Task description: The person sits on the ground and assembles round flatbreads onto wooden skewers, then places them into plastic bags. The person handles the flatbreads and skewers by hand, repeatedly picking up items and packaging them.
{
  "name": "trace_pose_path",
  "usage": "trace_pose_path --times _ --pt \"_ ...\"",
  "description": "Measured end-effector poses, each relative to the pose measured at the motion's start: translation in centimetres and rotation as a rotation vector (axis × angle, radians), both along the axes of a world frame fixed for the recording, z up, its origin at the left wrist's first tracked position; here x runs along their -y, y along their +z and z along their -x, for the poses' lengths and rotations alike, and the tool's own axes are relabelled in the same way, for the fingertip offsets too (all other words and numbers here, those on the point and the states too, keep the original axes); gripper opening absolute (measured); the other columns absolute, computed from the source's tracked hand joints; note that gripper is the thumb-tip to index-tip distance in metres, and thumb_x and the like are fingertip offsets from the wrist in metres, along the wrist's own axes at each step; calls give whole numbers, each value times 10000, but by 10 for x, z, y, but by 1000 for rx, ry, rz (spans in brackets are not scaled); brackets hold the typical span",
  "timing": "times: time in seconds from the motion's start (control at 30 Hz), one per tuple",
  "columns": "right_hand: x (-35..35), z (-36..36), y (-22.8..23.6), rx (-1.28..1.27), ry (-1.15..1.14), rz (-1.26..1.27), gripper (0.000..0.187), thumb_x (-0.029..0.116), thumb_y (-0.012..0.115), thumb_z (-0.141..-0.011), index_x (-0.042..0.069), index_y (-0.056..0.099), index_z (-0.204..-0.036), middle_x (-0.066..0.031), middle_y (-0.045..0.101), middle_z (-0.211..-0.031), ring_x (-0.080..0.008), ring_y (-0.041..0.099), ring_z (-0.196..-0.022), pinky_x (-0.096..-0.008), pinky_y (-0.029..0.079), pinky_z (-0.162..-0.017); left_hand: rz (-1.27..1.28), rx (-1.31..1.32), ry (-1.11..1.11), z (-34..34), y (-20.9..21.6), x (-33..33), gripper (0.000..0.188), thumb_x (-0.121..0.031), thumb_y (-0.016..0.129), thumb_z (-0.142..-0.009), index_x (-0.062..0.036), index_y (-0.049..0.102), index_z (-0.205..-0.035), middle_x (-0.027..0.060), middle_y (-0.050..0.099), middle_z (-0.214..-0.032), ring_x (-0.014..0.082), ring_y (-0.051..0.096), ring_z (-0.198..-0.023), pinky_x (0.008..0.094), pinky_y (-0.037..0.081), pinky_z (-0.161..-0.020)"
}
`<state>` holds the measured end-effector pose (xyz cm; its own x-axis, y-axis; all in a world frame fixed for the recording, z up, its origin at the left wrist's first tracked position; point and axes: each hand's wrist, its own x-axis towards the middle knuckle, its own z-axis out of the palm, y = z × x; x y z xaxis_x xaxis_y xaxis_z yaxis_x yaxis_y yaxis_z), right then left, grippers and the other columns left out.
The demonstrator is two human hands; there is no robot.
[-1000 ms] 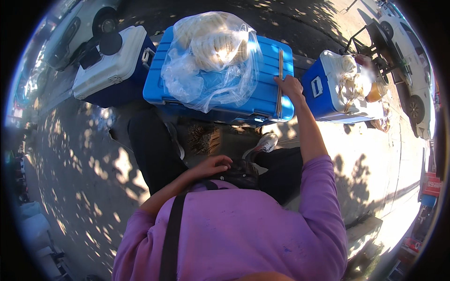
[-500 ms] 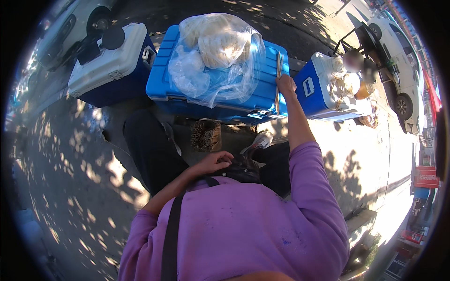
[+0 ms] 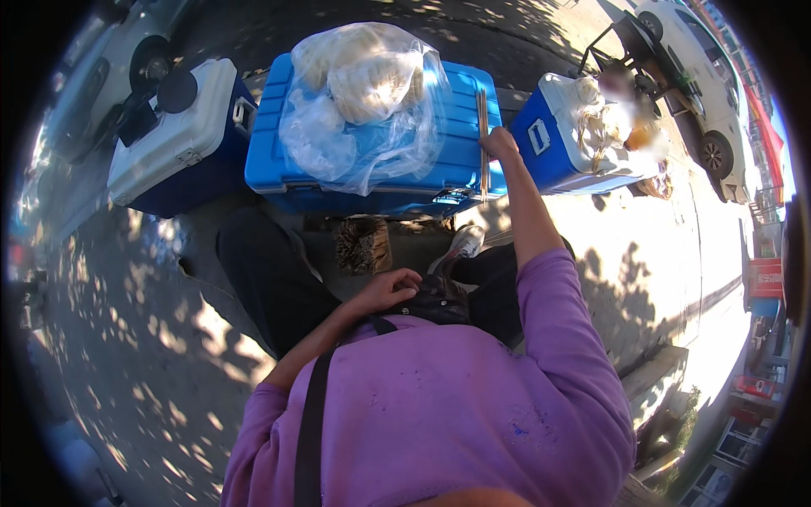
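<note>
My right hand (image 3: 500, 144) reaches forward to the right edge of a blue cooler box (image 3: 465, 93). Its fingers are closed at a row of thin wooden sticks (image 3: 484, 173) lying along the lid; the fingertips are partly hidden. A clear plastic bag (image 3: 367, 156) with pale, bundled contents sits on the same lid, left of the sticks. My left hand (image 3: 389, 291) rests in my lap by a black waist bag (image 3: 435, 306), fingers loosely bent, thumb apart, with nothing visible in them.
A white-lidded blue cooler (image 3: 173, 127) stands on the left; another cooler (image 3: 541, 139) on the right bears several wrapped, pale items (image 3: 596, 127). Below the middle box is a holder of upright sticks (image 3: 363, 245). A white vehicle (image 3: 701, 84) is parked at far right.
The coolers and bag have shifted slightly left in the picture as the view moved. My right hand stays at the sticks, and my left hand stays in my lap.
</note>
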<state>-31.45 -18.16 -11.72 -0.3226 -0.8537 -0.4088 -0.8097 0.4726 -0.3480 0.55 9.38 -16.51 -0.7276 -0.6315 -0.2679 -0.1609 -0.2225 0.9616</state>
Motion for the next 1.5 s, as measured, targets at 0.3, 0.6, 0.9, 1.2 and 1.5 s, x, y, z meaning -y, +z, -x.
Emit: trace_pose_path --times 0.3,0.6,0.9,1.2,1.5 --pt "-13 -14 -5 -190 45 193 328 264 620 -731 20 681 -941 -177 677 -961 -313 652 -937 -404 513 -787 67 -5 32 2 -1 -2 307 -148 601 -886 -26 525 -1157 100 650 -997 160 617 -935 301 479 -822" --pt "-16 12 -11 464 -23 296 242 215 537 -849 3 573 -960 -151 642 -789 -253 667 -672 -378 535 -591 108 2 61 -4 7 -4 310 -158 600 -886 -44 531 -1166 98 657 -981 173 626 -924 312 483 -814" --pt "-42 -53 59 1184 -44 687 163 234 469 -979 77 478 -933 9 455 -662 -57 413 -480 -207 355 -412 490 31 379 -18 106 81 278 -68 587 -879 -45 553 -1154 83 642 -1016 147 627 -903 281 506 -765" --pt "-9 -119 73 393 518 603 274 274 685 -825 2 650 -813 -70 545 -571 -158 478 -509 -332 385 -519 841 1047 239 -57 168 243 244 -279 601 -837 -57 589 -937 108 633 -1009 296 612 -945 420 477 -808" --pt "49 -130 65 645 464 1093 180 90 589 -863 43 656 -1024 -119 624 -904 -238 609 -733 -311 463 -664 954 846 527 -81 90 301 327 -205 585 -805 -44 562 -1089 175 567 -1112 362 573 -1008 464 478 -828"
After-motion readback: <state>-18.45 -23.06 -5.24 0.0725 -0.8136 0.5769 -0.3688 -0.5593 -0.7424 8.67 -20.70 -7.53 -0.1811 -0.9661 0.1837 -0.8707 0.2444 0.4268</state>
